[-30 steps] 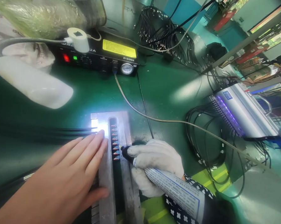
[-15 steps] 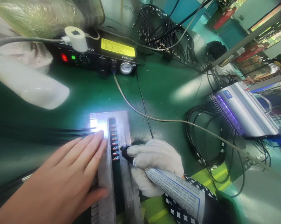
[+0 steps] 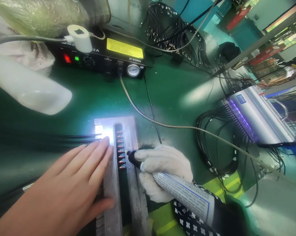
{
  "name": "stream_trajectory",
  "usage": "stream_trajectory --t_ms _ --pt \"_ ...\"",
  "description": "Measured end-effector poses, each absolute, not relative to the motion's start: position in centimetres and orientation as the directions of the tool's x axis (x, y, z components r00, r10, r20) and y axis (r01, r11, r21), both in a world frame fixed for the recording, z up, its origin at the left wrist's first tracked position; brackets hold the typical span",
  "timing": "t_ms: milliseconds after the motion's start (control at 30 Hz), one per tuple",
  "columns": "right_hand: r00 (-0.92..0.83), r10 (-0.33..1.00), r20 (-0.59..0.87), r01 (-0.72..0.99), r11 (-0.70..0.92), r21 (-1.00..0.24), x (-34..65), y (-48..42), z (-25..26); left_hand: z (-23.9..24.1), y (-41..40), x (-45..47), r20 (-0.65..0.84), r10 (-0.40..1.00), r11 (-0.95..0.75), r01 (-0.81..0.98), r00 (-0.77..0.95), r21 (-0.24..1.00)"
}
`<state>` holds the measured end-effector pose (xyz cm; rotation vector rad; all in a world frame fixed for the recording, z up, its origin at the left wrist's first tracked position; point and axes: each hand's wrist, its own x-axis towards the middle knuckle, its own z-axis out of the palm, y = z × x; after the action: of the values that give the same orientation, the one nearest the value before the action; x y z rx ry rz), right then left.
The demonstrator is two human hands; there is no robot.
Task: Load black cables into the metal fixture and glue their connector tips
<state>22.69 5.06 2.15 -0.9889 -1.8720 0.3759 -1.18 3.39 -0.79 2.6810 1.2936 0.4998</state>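
Left hand [image 3: 71, 186]: bare, palm down, fingers stretched out side by side on the left part of the metal fixture [image 3: 134, 186]; it grips nothing.
Right hand [image 3: 162, 167]: in a white glove, fingers closed round the dispensing syringe [image 3: 184, 196].
Dispensing syringe: the printed barrel slants up from the lower right; its black nozzle [image 3: 131, 156] sits at the right edge of the fixture's slot, just beside the small parts [image 3: 120, 149].
Metal fixture: long grey block on the green mat [image 3: 172, 95], with a dark slot down its middle holding the row of small parts.
Black cables [image 3: 71, 137]: thin, running from the left to the fixture by the left fingertips.
Hose [image 3: 177, 127]: pale, runs from the controller box [image 3: 108, 55] across the mat to the right.
Controller box: black with a yellow label, a red and a green light and a round gauge, at the far edge.
Silver unit [image 3: 256, 114]: far right, glowing violet along one side.
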Motion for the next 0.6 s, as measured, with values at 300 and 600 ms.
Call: stream_trajectory --t_ms 300,600 --pt "-0.302 0.734 0.608 0.490 0.667 -0.561 23.10 5.32 2.31 -0.78 3.67 -1.22 0.284 0.758 -0.647 0.734 0.587 0.210" --pt "-0.330 0.748 0.576 0.533 0.651 -0.540 23.25 5.06 2.20 -0.76 3.95 -1.18 0.286 0.744 -0.660 0.732 0.603 0.173"
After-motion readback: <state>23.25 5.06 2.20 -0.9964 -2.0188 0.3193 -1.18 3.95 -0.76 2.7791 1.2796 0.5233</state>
